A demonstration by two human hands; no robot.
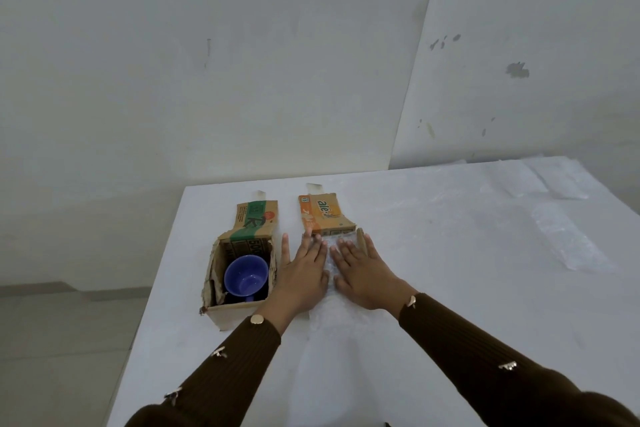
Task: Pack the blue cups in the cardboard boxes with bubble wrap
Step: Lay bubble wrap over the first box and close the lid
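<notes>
Head view. Mouth up inside the open brown cardboard box with green print (242, 317): a blue cup (246, 276), no padding visible round it. Just beside, pressed flat on a clear bubble wrap sheet (327, 314) over the orange-printed cardboard box (325, 215): left hand (304, 274) and right hand (363, 274), grip open on both, fingers straight, nothing clasped. No second cup in sight; possibly beneath the wrap. Judged roughly halfway: still to pad the first cup and close the flaps. Spare bubble wrap (568, 239) well apart on the white bench (415, 340).
</notes>
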